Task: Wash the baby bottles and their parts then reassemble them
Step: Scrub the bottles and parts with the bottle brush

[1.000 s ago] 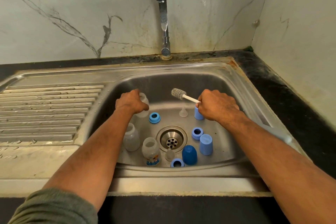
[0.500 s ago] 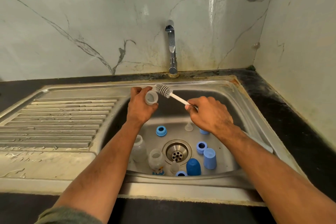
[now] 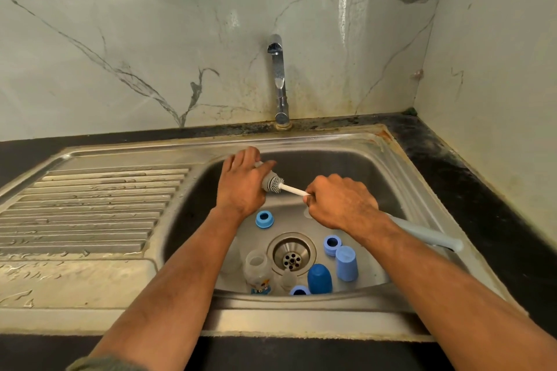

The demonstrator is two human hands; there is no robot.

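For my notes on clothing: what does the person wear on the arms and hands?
Both hands, left hand and right hand, are bare: no gloves, rings or watch show. Both forearms are bare too. A grey-green sleeve shows at the bottom edge on the left arm, pushed up high. No sleeve shows on the right arm.

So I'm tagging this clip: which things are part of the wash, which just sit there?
In use: left hand, bottle, brush, right hand.
Waiting: blue rings, caps, printed bottle.
Idle: tap, drainboard.
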